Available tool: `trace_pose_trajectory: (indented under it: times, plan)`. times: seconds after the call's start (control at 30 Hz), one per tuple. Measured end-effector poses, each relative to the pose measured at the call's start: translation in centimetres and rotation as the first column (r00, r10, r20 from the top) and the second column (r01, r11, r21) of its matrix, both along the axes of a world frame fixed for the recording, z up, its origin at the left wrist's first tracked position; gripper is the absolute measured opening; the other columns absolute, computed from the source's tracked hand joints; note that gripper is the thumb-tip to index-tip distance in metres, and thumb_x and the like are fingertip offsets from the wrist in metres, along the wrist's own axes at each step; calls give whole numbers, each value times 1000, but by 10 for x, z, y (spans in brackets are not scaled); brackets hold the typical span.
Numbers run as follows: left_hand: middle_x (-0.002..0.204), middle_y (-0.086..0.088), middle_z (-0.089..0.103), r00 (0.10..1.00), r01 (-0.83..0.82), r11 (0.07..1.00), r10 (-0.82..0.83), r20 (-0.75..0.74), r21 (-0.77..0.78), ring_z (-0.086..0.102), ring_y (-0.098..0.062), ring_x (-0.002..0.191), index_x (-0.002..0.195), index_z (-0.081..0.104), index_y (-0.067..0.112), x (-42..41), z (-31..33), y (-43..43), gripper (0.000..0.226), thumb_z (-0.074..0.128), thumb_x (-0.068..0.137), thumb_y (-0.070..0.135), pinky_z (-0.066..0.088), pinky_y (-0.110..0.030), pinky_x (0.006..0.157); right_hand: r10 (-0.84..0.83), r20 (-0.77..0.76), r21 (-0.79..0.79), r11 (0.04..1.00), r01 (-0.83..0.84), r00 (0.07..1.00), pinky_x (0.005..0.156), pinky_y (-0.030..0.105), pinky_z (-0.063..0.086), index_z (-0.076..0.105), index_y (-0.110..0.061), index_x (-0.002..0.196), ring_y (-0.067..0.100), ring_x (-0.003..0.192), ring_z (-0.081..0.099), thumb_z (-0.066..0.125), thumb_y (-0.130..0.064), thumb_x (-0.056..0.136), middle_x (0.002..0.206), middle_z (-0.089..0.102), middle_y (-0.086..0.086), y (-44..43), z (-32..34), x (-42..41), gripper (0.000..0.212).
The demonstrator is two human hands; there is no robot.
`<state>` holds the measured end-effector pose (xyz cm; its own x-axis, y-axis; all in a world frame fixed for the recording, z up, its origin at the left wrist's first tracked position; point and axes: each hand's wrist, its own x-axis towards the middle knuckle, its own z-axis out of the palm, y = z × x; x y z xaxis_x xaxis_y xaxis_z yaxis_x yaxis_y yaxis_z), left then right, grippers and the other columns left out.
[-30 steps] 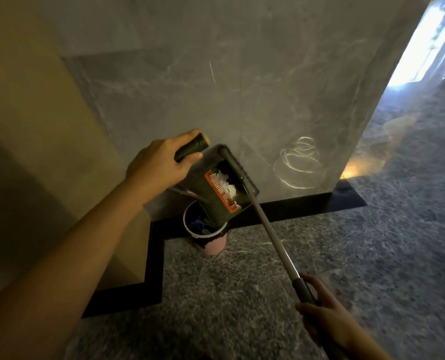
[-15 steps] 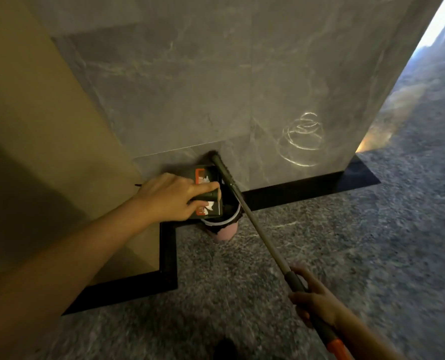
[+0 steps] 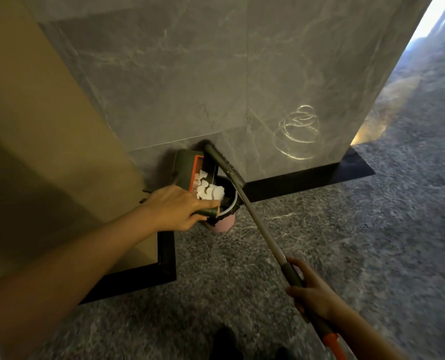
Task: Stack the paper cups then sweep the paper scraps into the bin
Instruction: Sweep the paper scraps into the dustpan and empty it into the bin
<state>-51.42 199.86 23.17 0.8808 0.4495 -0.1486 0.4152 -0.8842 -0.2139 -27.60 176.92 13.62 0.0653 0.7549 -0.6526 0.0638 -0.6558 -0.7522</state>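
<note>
At foot of marble pillar (image 3: 216,74), far centre: left hand (image 3: 174,207) curls round dustpan (image 3: 190,170) handle, pan tipped over pink bin (image 3: 222,226), apparently so white paper scraps (image 3: 211,192) at its lower lip drop in. Right hand (image 3: 310,292), near right, wraps broom (image 3: 257,224) shaft, bristles beside pan.

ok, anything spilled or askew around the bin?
Nothing spilled. The dustpan is tipped steeply over the bin, gripped by the left hand, with the paper scraps bunched at its lower edge above the bin's mouth. None show on the floor. The right hand holds the broom, its head by the wall.
</note>
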Motion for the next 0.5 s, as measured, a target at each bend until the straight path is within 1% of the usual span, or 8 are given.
trace_pose_trajectory:
  times: [0.07, 0.13, 0.2, 0.23, 0.33, 0.37, 0.43, 0.5]
  plan:
    - [99, 3, 65, 999, -39, 999, 39, 21, -15, 62, -17, 79, 142, 26, 49, -3, -4, 0, 48, 37, 96, 52, 39, -24, 58, 3, -2, -8, 1000, -3, 1000, 40, 25, 43, 33, -30, 129, 13, 41, 49, 53, 4, 88, 79, 51, 13, 1, 0, -2, 57]
    - [98, 5, 65, 998, -59, 998, 59, 31, -5, 59, -15, 74, 142, 27, 51, -5, -7, 0, 48, 38, 95, 53, 38, -24, 56, 1, -10, -12, 1000, -1, 1000, 39, 23, 43, 34, -31, 129, 12, 40, 50, 53, 4, 88, 81, 51, 13, 2, -2, -3, 57]
    - [95, 7, 64, 992, -97, 995, 98, 75, -29, 48, -10, 64, 140, 28, 53, -6, -5, 1, 48, 40, 94, 54, 34, -23, 51, 5, -5, -12, 1000, -5, 1000, 39, 23, 43, 34, -32, 128, 11, 40, 50, 54, 4, 88, 82, 51, 13, 2, -2, -3, 57]
    - [93, 7, 64, 988, -123, 992, 125, 93, -34, 42, -9, 62, 140, 29, 53, -6, -4, 1, 48, 42, 94, 53, 32, -23, 49, 6, -8, -8, 1000, -7, 1000, 39, 23, 43, 34, -32, 127, 11, 40, 51, 54, 4, 88, 83, 51, 13, 3, -3, -3, 57]
    - [84, 7, 56, 979, -167, 985, 171, 109, -39, 38, -7, 61, 140, 29, 54, -8, 3, 4, 49, 44, 94, 53, 31, -22, 51, 11, -13, -5, 1000, -11, 1000, 40, 24, 44, 34, -33, 127, 12, 40, 51, 54, 4, 88, 84, 51, 13, 3, -2, -4, 58]
    - [84, 8, 55, 977, -177, 984, 180, 112, -39, 39, -8, 61, 140, 28, 54, -9, 5, 5, 49, 44, 94, 53, 32, -23, 52, 11, -10, -1, 1000, -11, 1000, 41, 25, 44, 34, -33, 128, 12, 41, 51, 54, 4, 87, 86, 51, 13, 3, -2, -4, 58]
    - [94, 6, 62, 971, -197, 978, 204, 126, -64, 42, -9, 65, 140, 30, 52, -10, 10, 6, 49, 45, 93, 53, 31, -22, 52, 15, 17, 4, 1000, -15, 1000, 41, 24, 45, 34, -32, 130, 11, 41, 52, 55, 4, 87, 89, 52, 13, 1, -3, -5, 60]
    - [100, 4, 65, 963, -211, 974, 221, 156, -81, 43, -9, 67, 141, 32, 49, -11, 14, 6, 50, 46, 93, 51, 24, -18, 49, 27, 48, 11, 1000, -27, 998, 41, 24, 45, 33, -31, 133, 11, 41, 52, 55, 3, 87, 89, 52, 13, -1, -3, -6, 61]
